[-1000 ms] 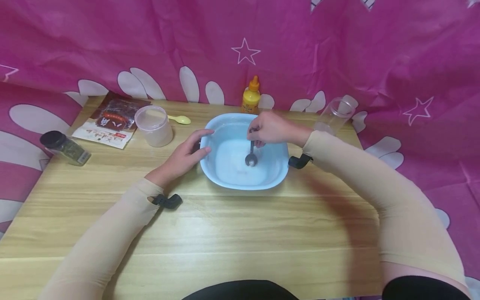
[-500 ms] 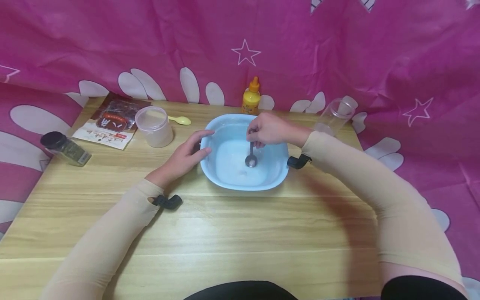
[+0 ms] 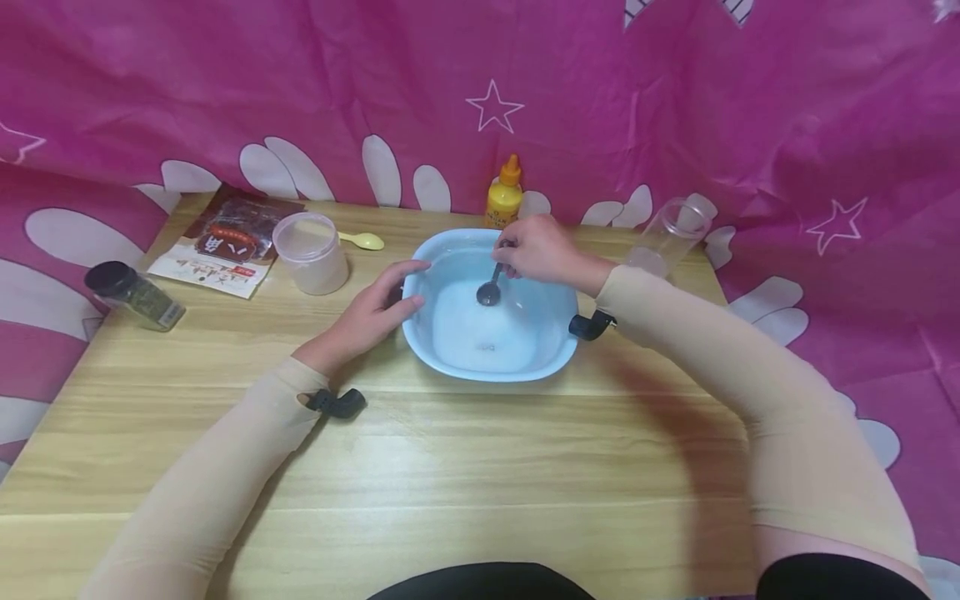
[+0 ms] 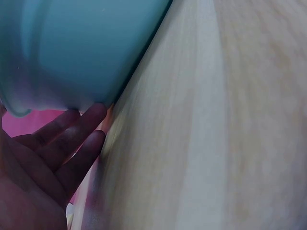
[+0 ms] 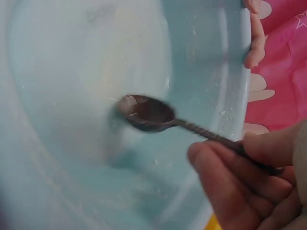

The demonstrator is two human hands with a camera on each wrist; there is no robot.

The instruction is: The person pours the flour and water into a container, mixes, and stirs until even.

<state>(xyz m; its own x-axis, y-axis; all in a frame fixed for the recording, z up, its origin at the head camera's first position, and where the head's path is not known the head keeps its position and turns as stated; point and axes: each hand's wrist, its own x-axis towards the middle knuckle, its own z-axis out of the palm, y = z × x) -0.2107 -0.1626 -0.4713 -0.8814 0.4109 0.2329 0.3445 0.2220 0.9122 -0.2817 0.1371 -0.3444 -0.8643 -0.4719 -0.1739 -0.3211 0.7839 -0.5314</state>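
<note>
A light blue basin stands on the wooden table in the head view. My left hand holds its left side, thumb and forefinger over the rim. In the left wrist view, other fingers reach against the outer wall of the basin. Thumb and fingers of my right hand pinch the handle of a small dark metal spoon inside the basin. The right wrist view shows the spoon's bowl facing up, with a wet shine in it, over the basin's pale bottom.
Behind the basin stands a yellow squeeze bottle. Left lie a dark-lidded spice jar, a printed food packet and a yellow spoon beside a clear tub. A clear jar lies back right, before a pink curtain.
My right hand has raised the spoon from near the basin's bottom and moved it slightly back and left. The left hand keeps its hold on the rim.
</note>
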